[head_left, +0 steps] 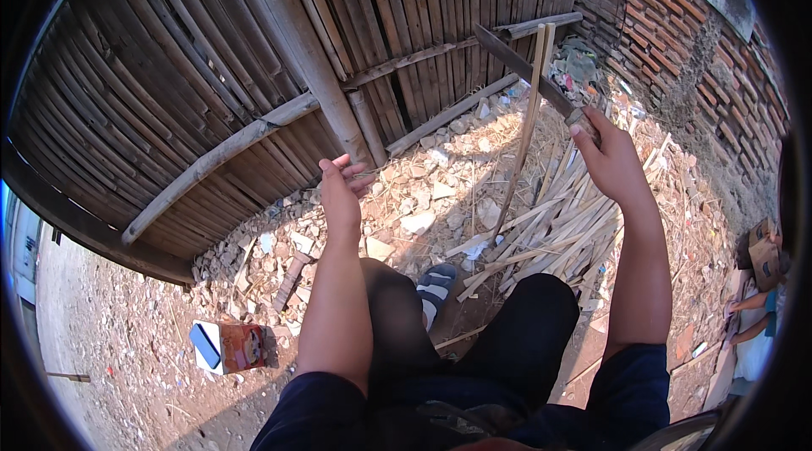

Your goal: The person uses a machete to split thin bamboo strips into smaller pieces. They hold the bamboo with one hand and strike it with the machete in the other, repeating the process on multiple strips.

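Observation:
My right hand (611, 159) is wrapped round the handle of a machete (545, 89), its long dark blade angled up to the left. The blade crosses a split bamboo strip (526, 130) that stands nearly upright in front of me, its two halves slightly parted at the top. Whether the blade sits in the split or only beside it, I cannot tell. My left hand (342, 193) is raised to the left of the strip with fingers apart and nothing in it. Below the machete, a heap of pale bamboo strips (562, 235) lies on the ground.
A bamboo slat fence (211, 45) runs along the far side, meeting a brick wall (651, 28) at right. Rubble (414, 197) covers the ground before it. At left stands a box (241, 345) with a dark phone (205, 344) on top. Another person's arms (748, 316) show at the right edge.

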Demonstrator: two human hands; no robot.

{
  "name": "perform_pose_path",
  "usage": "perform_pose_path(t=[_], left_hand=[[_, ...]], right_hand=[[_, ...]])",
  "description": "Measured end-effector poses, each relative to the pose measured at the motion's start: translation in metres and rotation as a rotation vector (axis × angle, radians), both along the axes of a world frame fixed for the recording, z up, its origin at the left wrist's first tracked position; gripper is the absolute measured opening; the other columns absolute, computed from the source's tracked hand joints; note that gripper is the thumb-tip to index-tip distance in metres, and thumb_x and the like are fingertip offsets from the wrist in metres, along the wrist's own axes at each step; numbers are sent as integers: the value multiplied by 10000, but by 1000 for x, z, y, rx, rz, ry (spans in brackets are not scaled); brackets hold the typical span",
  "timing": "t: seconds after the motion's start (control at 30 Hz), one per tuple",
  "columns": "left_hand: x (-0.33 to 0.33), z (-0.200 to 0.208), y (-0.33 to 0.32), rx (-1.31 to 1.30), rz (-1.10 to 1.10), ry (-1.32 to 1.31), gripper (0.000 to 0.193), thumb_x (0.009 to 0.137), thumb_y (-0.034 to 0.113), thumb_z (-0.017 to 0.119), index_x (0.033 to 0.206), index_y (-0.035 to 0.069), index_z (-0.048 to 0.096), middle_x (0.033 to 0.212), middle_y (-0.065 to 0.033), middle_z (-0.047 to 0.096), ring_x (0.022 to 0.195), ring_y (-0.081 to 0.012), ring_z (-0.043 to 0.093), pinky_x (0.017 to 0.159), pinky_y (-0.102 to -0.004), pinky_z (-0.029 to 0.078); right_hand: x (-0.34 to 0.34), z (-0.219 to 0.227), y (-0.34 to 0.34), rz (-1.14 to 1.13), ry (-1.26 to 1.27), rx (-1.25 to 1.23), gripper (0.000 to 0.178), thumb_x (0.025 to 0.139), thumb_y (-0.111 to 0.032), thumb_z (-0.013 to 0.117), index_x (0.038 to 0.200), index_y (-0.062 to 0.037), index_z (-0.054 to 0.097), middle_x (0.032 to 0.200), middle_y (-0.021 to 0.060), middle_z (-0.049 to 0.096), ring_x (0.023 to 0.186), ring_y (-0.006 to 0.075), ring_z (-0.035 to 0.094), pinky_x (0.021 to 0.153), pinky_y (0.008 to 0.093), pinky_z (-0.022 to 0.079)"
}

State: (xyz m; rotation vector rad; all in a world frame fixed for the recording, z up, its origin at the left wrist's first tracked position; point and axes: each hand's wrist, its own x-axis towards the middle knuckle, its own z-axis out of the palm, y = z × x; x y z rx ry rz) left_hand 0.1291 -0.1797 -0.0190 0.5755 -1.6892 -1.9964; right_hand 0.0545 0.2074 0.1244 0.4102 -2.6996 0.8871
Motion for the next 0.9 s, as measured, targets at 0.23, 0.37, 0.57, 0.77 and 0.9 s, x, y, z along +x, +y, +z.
perform_pose_path(t=[0.23,0.37,0.57,0.77,0.9], left_hand=[[-13,-10,3,6,-23,38,813,1044,698,209,1371,14,502,1111,-107,693,919,-189,715,775,-298,482],[-24,-13,11,80,-99,73,859,1021,738,209,1431,22,447,1149,-96,664,1018,-259,705,926,-396,482],[-45,-14,32,219,-124,46,856,1035,716,185,1449,8,431,1232,-157,642,1098,-284,677,981,-443,466],[-49,-9,47,146,-169,28,863,1037,713,180,1445,-5,428,1261,-168,633,1089,-279,681,970,-429,475],[-39,-3,44,159,-154,27,852,1040,707,181,1440,-3,427,1252,-167,630,1067,-272,687,957,-414,482]], right_hand=[[36,16,-19,12,-77,80,522,1001,-352,611,1380,5,571,1043,271,712,1006,398,708,889,427,532],[48,23,-17,-69,-54,158,525,1008,-362,598,1389,-3,560,1035,270,714,1010,401,707,888,443,533],[61,24,-17,-107,-101,119,558,1002,-384,608,1385,18,564,1203,283,687,1150,408,675,977,443,521],[56,-1,-15,-66,-80,-21,555,1001,-371,612,1400,10,555,1064,259,720,1014,387,711,900,430,532],[58,3,-18,-25,-100,4,528,1003,-365,603,1380,1,558,936,245,716,919,382,719,838,424,536]])
